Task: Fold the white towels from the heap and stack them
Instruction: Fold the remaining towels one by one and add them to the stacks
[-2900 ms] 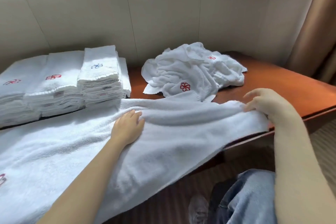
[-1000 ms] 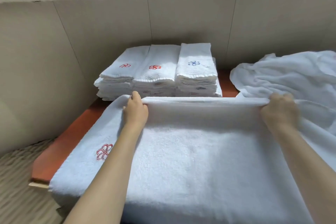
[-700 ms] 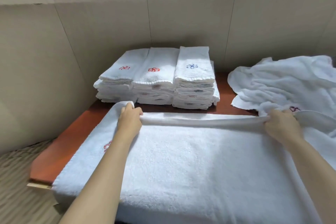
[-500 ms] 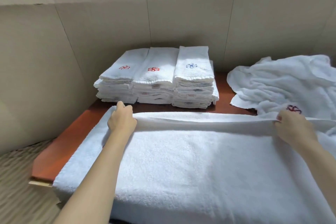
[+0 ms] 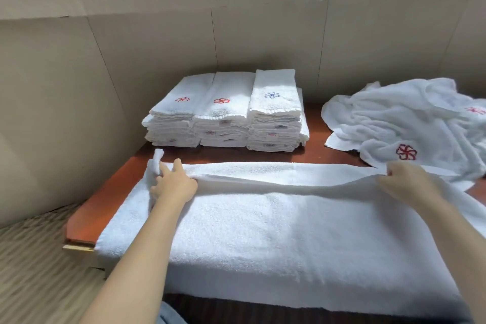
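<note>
- The towel [image 5: 276, 223] lies with its long axis left to right.
- The left hand [image 5: 175, 184] pinches its far-left corner; the right hand [image 5: 405, 181] apparently pinches the far edge rightward.

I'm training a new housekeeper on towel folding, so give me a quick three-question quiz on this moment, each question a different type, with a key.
1. True or false: the heap lies left of the folded stacks.
2. What colour is the logo on top of the rightmost stack? A red, B blue, C green.
3. Fill in: the left hand and right hand both hold the spread towel at its ____ edge (near/far).
Key: 1 false; 2 B; 3 far.
</note>
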`<state>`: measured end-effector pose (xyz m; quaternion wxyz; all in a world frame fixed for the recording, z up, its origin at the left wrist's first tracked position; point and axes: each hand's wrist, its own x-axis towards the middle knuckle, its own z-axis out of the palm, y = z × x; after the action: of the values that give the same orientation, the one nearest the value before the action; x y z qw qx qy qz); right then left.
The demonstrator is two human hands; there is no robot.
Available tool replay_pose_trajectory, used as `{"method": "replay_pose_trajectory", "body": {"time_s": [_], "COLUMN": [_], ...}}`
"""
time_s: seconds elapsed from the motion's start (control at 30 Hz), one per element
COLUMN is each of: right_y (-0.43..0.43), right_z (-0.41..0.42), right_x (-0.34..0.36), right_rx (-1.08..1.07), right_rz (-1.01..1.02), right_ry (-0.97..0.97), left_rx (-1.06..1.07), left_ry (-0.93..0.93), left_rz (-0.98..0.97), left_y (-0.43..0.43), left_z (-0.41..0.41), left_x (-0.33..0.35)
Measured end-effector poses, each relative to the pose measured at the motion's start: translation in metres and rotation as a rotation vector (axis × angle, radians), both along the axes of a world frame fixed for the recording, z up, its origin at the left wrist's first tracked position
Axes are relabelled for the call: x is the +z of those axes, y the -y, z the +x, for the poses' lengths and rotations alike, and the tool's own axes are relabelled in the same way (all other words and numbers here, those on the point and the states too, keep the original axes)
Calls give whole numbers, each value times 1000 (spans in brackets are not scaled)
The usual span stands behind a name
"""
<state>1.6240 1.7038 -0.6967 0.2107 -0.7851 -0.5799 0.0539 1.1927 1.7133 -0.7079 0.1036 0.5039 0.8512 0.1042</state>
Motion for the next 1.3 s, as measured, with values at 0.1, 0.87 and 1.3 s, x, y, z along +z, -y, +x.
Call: {"method": "replay_pose_trajectory", "body": {"time_s": [0.1,0.87,1.3], "right_y": [6,29,32], "right_z": [-7,-139,-144], "right_x": [3,-29,-27], "right_rx": [1,440,342], "right_rz": [-135,54,99], "right_ry": [33,573,488], "left_rx": [83,248,74], "left_ry": [-22,3,127], "left_rz": [-33,319,993], "left_y": [16,65,71], "left_z": [-4,-53,-70], "left_x": [-2,-1,7]}}
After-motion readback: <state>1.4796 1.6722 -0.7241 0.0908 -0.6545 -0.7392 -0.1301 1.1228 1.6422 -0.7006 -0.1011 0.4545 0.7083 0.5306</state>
